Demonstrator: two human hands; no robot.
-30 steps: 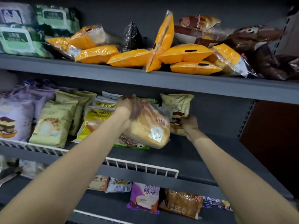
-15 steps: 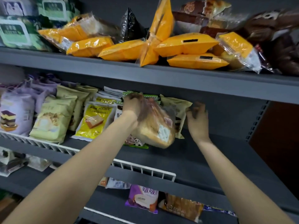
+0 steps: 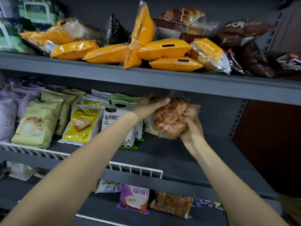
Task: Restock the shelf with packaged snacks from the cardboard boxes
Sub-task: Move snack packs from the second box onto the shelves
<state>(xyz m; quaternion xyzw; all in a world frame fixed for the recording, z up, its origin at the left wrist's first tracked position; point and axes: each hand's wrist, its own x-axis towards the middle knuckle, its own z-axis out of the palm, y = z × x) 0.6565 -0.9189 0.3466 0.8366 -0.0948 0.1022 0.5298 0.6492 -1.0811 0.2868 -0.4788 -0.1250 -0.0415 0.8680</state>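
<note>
A clear-wrapped bread packet [image 3: 172, 119] with red print hangs just above the grey middle shelf [image 3: 187, 159], right of the standing snack bags. My left hand [image 3: 149, 106] grips its top left edge. My right hand [image 3: 191, 129] cups its lower right corner from below. To the left stand a white panda packet [image 3: 114, 121], a yellow cake packet [image 3: 81, 124] and pale green bags [image 3: 39, 123]. No cardboard box is in view.
The top shelf [image 3: 146, 77] carries orange packets [image 3: 164, 48] and brown bread bags [image 3: 247, 46]. A white wire rail [image 3: 136, 170] runs along the middle shelf's front. The lower shelf holds a purple packet [image 3: 134, 198] and a brown one [image 3: 172, 204].
The view has risen a little. My right hand left the pale green bag at the back and came onto the bread packet's lower right. The packet has shifted right and turned its printed face forward.
</note>
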